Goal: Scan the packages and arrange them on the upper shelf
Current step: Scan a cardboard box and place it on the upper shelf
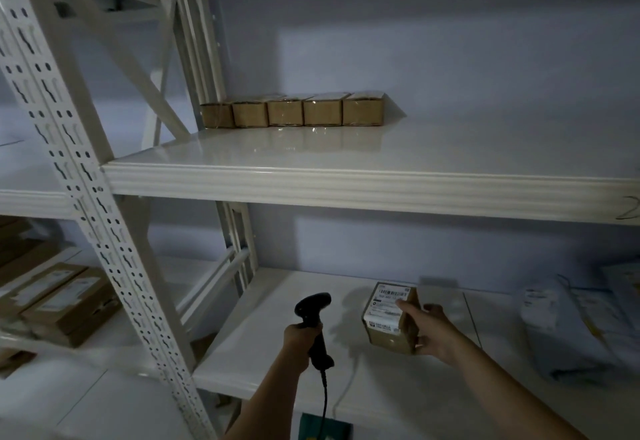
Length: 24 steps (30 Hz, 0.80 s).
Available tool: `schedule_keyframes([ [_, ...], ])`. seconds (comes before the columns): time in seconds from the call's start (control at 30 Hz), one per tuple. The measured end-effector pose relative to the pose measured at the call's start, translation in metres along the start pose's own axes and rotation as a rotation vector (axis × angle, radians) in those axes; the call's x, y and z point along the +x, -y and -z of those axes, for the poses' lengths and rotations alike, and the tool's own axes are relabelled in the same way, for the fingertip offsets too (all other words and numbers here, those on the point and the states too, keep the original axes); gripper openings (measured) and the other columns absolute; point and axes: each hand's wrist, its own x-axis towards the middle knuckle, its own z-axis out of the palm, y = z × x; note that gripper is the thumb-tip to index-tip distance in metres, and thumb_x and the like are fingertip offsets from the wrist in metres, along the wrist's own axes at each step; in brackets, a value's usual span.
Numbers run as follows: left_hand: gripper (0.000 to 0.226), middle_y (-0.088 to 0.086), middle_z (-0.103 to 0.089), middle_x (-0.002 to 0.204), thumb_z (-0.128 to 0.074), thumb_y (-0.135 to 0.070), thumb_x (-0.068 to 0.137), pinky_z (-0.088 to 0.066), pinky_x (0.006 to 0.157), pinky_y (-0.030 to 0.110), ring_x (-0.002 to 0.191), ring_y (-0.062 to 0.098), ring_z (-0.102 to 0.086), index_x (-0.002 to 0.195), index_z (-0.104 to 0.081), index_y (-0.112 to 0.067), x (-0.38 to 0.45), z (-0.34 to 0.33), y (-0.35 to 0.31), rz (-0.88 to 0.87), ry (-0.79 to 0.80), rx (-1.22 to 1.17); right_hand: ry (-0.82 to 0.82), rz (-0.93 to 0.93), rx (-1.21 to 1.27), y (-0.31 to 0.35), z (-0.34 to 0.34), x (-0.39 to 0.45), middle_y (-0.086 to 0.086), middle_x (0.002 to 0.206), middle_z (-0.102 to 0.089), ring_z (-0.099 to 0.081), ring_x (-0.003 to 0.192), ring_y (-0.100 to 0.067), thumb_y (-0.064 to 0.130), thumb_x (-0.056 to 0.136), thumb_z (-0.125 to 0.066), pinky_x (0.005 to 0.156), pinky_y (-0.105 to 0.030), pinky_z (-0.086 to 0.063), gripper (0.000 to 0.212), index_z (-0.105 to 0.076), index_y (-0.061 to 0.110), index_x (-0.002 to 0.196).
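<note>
1. Right hand (429, 330) gripping a small cardboard box (391, 318) just above the lower shelf (277, 335), thumb on the white label, fingers curled round the far side; label turned up and toward the camera.
2. Left hand (300, 334) wrapped tight round the handle of a black barcode scanner (313, 322), head near the box but apparently angled up and away from the label.
3. Likely misread: thumb tip lying on the label just under the barcode; could block the beam if slid any higher.
4. Dim light and glossy tape on the box: possible glare, failed scan.
5. Grip only on one side of the box; could tip or drop on the lift to the upper shelf (346, 183).
6. Scanner cable (325, 401) hanging straight down past the shelf edge; could snag.
7. Row of five boxes (292, 112) already at the back left of the upper shelf, touching side by side; bare space to their right. Careless placing could knock the row crooked.
8. Front lip of the upper shelf directly above the hands; in the way of a straight lift.
9. Soft parcels (554, 318) on the lower shelf at right, flat boxes (62, 297) in the neighbouring bay beyond the perforated upright (97, 197).
</note>
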Motion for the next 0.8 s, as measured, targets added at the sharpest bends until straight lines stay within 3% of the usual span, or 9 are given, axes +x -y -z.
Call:
schedule_keyframes([
  [0.1,0.026,0.012,-0.062,0.07,-0.079,-0.011,0.079,-0.046,0.064,0.033,0.073,0.03,-0.061,0.064,-0.061,-0.002,0.015,-0.003,0.003,0.0,-0.076,0.064,-0.013,-0.041,0.001,-0.003,-0.005,0.015,-0.02,0.112,-0.068,-0.072,0.092,-0.038,0.04,0.079,-0.082,0.066,-0.046,-0.061,0.076,-0.043,0.002,0.132],
  [0.27,0.022,0.011,-0.063,0.069,-0.082,-0.013,0.075,-0.045,0.064,0.031,0.071,0.029,-0.06,0.082,-0.07,0.004,0.03,-0.007,0.014,0.014,-0.06,0.16,-0.014,-0.029,-0.026,-0.003,-0.011,0.031,-0.018,0.098,-0.075,-0.074,0.085,-0.033,0.037,0.082,-0.08,0.064,-0.041,-0.06,0.055,-0.063,-0.004,0.115],
  [0.37,0.022,0.013,-0.065,0.075,-0.083,-0.02,0.075,-0.05,0.065,0.033,0.084,0.036,-0.068,0.076,-0.069,-0.004,0.039,-0.009,0.023,0.052,-0.059,0.248,-0.034,0.003,-0.054,-0.002,-0.012,0.039,-0.014,0.089,-0.075,-0.073,0.081,-0.03,0.038,0.087,-0.075,0.061,-0.034,-0.058,0.047,-0.067,-0.003,0.108],
  [0.5,0.028,0.014,-0.067,0.078,-0.085,-0.025,0.073,-0.059,0.08,0.041,0.087,0.033,-0.069,0.065,-0.062,-0.01,0.046,-0.01,0.03,0.084,-0.079,0.322,-0.043,-0.01,-0.058,-0.003,-0.012,0.046,-0.014,0.094,-0.075,-0.073,0.086,-0.032,0.041,0.086,-0.075,0.067,-0.039,-0.06,0.049,-0.068,-0.003,0.107],
  [0.57,0.029,0.015,-0.066,0.079,-0.084,-0.025,0.074,-0.058,0.082,0.043,0.087,0.033,-0.069,0.064,-0.061,-0.01,0.05,-0.011,0.032,0.092,-0.078,0.327,-0.051,-0.009,-0.069,-0.005,-0.011,0.048,-0.015,0.099,-0.076,-0.074,0.088,-0.034,0.046,0.083,-0.077,0.075,-0.048,-0.062,0.057,-0.066,-0.001,0.113],
  [0.67,0.029,0.019,-0.068,0.084,-0.083,-0.025,0.075,-0.058,0.082,0.042,0.089,0.035,-0.069,0.065,-0.062,-0.008,0.055,-0.013,0.034,0.105,-0.075,0.335,-0.038,-0.018,-0.043,-0.011,-0.011,0.05,-0.017,0.103,-0.076,-0.074,0.088,-0.036,0.054,0.07,-0.082,0.065,-0.047,-0.062,0.077,-0.059,0.003,0.123],
  [0.8,0.026,0.014,-0.065,0.079,-0.08,-0.025,0.078,-0.056,0.08,0.039,0.091,0.034,-0.069,0.072,-0.064,-0.006,0.059,-0.016,0.036,0.094,-0.048,0.38,-0.006,0.002,-0.059,-0.008,-0.017,0.038,-0.015,0.096,-0.078,-0.075,0.087,-0.037,0.043,0.086,-0.074,0.069,-0.044,-0.061,0.051,-0.067,0.0,0.113],
])
